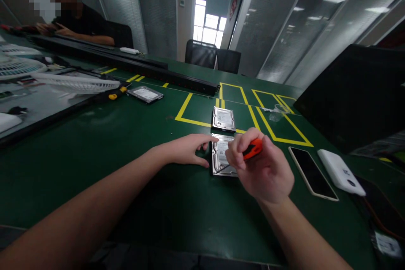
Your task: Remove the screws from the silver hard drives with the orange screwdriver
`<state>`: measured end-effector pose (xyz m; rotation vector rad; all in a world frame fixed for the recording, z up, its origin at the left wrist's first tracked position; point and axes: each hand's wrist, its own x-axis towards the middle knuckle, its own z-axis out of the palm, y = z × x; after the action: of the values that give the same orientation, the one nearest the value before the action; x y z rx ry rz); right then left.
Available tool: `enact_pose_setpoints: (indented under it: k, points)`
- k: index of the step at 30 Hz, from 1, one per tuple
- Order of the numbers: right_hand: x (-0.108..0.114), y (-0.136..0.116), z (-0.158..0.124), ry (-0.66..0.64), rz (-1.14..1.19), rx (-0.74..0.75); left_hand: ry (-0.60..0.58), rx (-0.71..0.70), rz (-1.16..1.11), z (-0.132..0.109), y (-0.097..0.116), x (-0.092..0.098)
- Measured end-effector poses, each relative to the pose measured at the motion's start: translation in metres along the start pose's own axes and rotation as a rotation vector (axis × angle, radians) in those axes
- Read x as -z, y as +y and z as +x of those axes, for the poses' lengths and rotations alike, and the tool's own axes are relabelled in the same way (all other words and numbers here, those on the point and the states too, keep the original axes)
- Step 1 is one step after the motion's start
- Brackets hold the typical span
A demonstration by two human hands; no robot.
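Observation:
A silver hard drive (219, 152) lies flat on the green table (177, 219), partly covered by my right hand. My right hand (264, 168) is wrapped round a screwdriver with an orange and black handle (253, 149); its thin shaft slants down left to the drive's near left corner. My left hand (190, 149) rests at the drive's left edge, fingers apart, with the index fingertip on the drive's upper left part and the thumb beside its left side. Just beyond sits a second hard drive (223, 118).
Right of my right hand lie a phone (313, 173) and a white device (341, 172). A third drive (146, 94) and yellow-black tool handles (117, 93) are at left. Behind runs a long black bar (190, 83). A person (85, 21) sits far left; a dark monitor (354, 97) stands right.

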<state>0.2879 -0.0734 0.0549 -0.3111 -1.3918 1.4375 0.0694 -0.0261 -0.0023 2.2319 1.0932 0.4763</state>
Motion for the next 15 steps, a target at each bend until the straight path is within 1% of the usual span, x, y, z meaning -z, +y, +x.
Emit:
enact_pose_setpoints:
  k: [4, 8, 15]
  points:
    - [0.0005, -0.0016, 0.0007, 0.014, -0.017, 0.041, 0.016, -0.024, 0.023, 0.0004, -0.0023, -0.0013]
    - [-0.0003, -0.0004, 0.0029, 0.007, 0.002, 0.026, 0.007, -0.032, 0.019, -0.0001, -0.001, -0.0006]
    - [0.0011, 0.0053, 0.0015, 0.018, -0.038, 0.004, -0.003, -0.016, 0.028, 0.0001, 0.0029, 0.0007]
